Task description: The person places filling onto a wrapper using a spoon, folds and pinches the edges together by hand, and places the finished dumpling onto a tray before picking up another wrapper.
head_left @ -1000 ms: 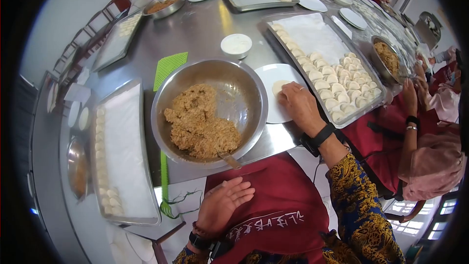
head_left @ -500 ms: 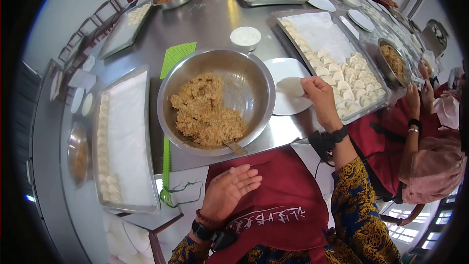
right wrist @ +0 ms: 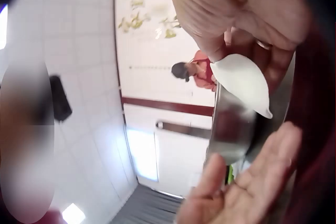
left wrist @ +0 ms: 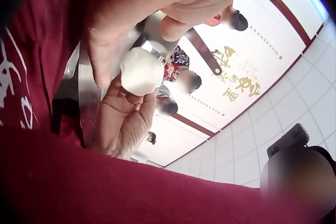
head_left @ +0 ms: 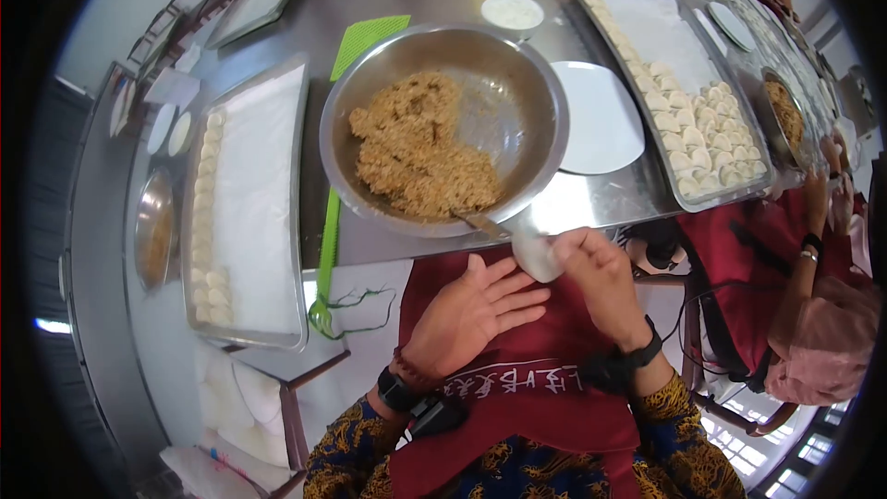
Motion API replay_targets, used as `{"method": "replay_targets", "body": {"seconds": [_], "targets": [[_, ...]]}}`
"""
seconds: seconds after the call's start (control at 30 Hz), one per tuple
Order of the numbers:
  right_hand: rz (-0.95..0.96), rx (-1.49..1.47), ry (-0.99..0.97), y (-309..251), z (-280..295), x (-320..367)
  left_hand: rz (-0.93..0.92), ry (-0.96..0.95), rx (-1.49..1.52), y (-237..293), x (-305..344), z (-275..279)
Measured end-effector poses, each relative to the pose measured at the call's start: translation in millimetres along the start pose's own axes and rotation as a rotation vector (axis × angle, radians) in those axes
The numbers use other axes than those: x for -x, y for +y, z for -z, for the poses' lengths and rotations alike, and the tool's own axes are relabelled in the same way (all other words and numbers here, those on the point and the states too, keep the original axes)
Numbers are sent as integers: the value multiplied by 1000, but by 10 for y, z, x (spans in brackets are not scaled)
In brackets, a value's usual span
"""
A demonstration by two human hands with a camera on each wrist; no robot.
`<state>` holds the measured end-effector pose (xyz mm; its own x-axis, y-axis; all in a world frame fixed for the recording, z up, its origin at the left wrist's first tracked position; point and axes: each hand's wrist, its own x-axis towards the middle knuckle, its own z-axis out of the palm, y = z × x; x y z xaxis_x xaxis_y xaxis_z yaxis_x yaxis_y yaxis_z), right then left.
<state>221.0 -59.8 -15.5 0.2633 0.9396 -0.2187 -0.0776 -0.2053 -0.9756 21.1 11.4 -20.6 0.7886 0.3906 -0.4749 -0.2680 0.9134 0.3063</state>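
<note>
Between thumb and fingers, my right hand (head_left: 605,291) pinches a thin round dumpling wrapper (head_left: 535,257) just past the near rim of the bowl. In the right wrist view the wrapper (right wrist: 242,83) hangs slightly folded from the fingertips. My left hand (head_left: 479,312) is held palm up with fingers spread, its fingertips right by the wrapper's lower edge. In front of both hands stands a large steel bowl (head_left: 531,176) of brown minced filling (head_left: 420,143). A flat metal handle (head_left: 480,225) sticks out over its near rim. Beside the bowl lies a white plate (head_left: 602,120).
A tray of folded dumplings (head_left: 707,143) stands at the right, another lined tray (head_left: 254,203) at the left. Behind the bowl are a small white bowl (head_left: 512,14) and a green perforated mat (head_left: 374,42). A green long-handled tool (head_left: 327,259) overhangs the table edge. Another person (head_left: 804,314) sits at the right.
My right hand has picked the wrapper up off the white plate and brought it left and toward me, to the left hand. The left hand has risen slightly, still palm up.
</note>
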Motion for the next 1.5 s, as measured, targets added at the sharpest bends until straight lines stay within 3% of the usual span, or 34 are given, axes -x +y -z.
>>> {"method": "replay_targets", "body": {"seconds": [0.07,0.13,0.2,0.27,0.3,0.47,0.53,0.7,0.87,0.93,1.0,1.07,1.2,1.33,1.4,1.5], "targets": [[7,-67,-121,-134,-130,81,-36,-19,85,-12,6,6],[102,-125,-37,-144,-174,82,-119,-56,103,0,69,-34],[140,-15,33,-132,-117,7,-214,-13,-79,20,122,18],[540,346,183,-139,-107,-121,-233,23,-35,50,172,51],[638,508,207,-221,-127,-173,-254,34,-49,61,192,65],[744,760,76,-504,-428,-345,-324,67,-70,103,251,44],[873,905,5,-530,-506,-446,-373,104,-71,118,263,39],[1002,896,10,-533,-469,-597,-391,138,41,205,318,70],[1027,881,10,-764,-228,-618,-440,168,18,256,336,160],[632,457,166,-765,-251,-620,-452,173,5,272,339,167],[641,455,165,-715,-280,-734,-450,165,21,294,346,130],[524,366,131,-576,-313,-868,-448,155,31,308,335,113],[668,559,115,-422,-378,-1023,-429,101,109,324,315,144],[678,576,39,-433,-352,-967,-437,71,139,361,325,99],[541,485,46,-474,-338,-883,-452,62,133,380,326,65],[630,575,-63,-511,-270,-822,-472,47,120,392,310,48]]}}
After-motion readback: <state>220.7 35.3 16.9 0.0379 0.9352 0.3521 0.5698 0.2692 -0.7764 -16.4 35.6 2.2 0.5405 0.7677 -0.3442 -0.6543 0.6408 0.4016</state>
